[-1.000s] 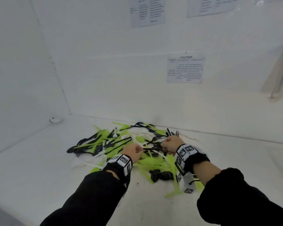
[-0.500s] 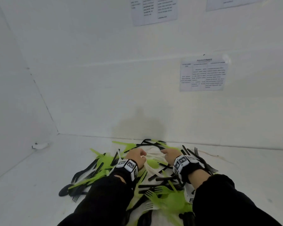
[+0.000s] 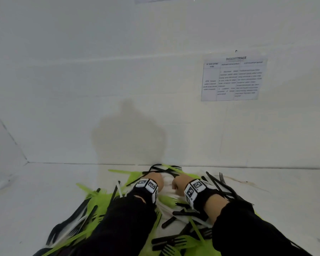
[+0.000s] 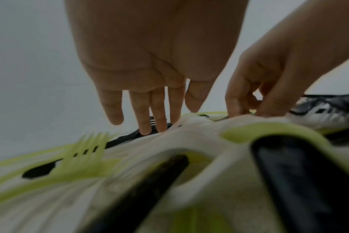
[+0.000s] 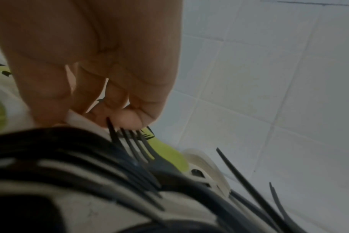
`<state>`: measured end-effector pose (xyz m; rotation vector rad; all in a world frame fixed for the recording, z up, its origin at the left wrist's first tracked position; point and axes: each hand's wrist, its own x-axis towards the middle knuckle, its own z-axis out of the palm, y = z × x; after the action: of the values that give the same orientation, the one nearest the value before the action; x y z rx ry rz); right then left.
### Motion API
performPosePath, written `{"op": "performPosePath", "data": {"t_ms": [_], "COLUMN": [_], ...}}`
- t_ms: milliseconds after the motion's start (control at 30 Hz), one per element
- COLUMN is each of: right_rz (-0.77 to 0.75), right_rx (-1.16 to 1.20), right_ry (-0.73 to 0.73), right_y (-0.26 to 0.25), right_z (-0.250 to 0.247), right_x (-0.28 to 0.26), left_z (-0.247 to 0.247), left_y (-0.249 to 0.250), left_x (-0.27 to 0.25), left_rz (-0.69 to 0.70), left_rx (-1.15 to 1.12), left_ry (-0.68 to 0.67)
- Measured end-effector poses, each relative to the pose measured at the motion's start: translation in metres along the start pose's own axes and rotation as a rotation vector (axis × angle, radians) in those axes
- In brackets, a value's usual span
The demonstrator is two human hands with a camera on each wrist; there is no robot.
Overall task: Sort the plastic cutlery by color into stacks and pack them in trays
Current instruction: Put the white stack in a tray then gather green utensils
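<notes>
Both hands — left hand [image 3: 155, 182], right hand [image 3: 180, 182] — touch mixed cutlery [image 3: 92, 202].

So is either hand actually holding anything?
Left hand: nothing, straight fingers touching the mixed plastic cutlery pile. Right hand: curled, pinching something white; which part is hidden.

Left hand [image 4: 149, 63] fingers straight, right hand [image 5: 94, 63] fingers curled

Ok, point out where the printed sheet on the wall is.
In the head view the printed sheet is stuck on the back wall, upper right, well above the right hand and the cutlery pile.
</notes>
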<state>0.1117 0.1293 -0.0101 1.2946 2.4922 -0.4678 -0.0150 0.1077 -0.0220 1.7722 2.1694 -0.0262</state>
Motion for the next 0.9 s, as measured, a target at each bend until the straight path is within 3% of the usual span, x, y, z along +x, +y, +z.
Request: {"op": "performPosePath", "data": {"t_ms": [333,467,600,767,900], "right_rz": [0.070,0.077,0.050,0.003,-0.012], "right_rx": [0.114,0.199,0.393,0.586,0.743], "right_ry": [0.150,0.271,0.404,0.552,0.603], "right_y": [0.023,0.029,0.033,0.028,0.026], "right_z": [0.001,-0.002,-0.009,-0.020,-0.024], "right_x": [-0.010,-0.014,-0.016,-0.022,-0.025], "left_z": [-0.003,-0.004,-0.002,0.000,0.000], "left_y": [-0.005,-0.001,-0.001,-0.002,0.003], "left_x": [0.010,0.004,0.000,0.001,0.000], "left_rz": [0.006,0.019,0.058,0.069,0.052], "left_rx": [0.117,0.148,0.048,0.113,0.182], "left_ry": [-0.044,0.036,0.207,0.048,0.025]}}
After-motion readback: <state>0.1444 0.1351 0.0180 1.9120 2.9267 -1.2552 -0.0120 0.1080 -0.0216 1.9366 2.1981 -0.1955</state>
